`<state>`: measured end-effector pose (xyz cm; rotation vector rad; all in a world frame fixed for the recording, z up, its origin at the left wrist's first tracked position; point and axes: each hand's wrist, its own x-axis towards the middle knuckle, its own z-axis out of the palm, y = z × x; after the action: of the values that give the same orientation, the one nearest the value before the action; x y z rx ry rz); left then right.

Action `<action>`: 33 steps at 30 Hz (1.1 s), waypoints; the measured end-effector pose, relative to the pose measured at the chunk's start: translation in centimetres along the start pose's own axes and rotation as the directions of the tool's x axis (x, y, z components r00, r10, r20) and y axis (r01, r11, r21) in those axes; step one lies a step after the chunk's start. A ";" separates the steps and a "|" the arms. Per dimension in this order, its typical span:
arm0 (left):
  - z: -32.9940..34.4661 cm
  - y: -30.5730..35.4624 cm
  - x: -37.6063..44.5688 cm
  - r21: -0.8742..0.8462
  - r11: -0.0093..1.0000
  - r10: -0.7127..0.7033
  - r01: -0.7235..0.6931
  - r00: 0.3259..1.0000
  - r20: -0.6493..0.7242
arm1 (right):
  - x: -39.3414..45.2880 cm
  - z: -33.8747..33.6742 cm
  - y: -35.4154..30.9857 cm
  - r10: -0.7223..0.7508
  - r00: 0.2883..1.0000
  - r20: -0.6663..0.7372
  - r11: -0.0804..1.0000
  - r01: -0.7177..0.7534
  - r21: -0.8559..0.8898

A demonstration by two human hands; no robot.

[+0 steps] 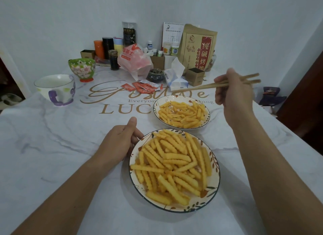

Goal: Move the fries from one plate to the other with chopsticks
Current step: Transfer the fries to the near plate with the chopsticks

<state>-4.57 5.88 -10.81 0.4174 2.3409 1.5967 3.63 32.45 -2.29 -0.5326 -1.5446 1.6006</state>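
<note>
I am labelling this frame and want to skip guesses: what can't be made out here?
All in the head view:
- Left hand: fingertips hidden behind the near plate rim.
- Chopsticks: their middle is covered by the right hand.
- Tablecloth lettering: partly covered by the far plate.
- Small bottles at the back: labels too small to read.

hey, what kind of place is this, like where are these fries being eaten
Probably a home dining table pushed against a wall: a marble-print tablecloth, household clutter at the back such as a desk calendar, small bottles and a tissue pack.
</note>
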 end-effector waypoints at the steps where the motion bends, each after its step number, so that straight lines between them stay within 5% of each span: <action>1: 0.0 0.0 0.1 0.005 1.000 -0.001 0.001 1.000 -0.001 | 0.4 -0.1 1.0 -0.021 0.999 -0.027 1.000 0.021 -0.021; 20: 0.3 0.3 -0.1 -0.004 1.000 0.008 -0.008 1.000 -0.010 | 0.2 3.2 6.9 -0.007 1.000 -0.018 0.981 0.004 -0.194; 28: 0.3 0.3 -0.1 0.010 1.000 0.010 -0.010 1.000 -0.012 | 0.9 2.2 6.4 0.064 0.983 -0.171 0.995 -0.075 -0.060; 33: 0.4 0.4 -0.1 -0.002 1.000 0.005 -0.005 1.000 -0.018 | 1.2 2.4 7.0 0.035 0.985 -0.169 0.986 -0.062 -0.156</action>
<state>-4.28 6.27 -10.60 0.4108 2.3527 1.6118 -0.76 32.61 -8.39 -0.7776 -1.5522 1.4364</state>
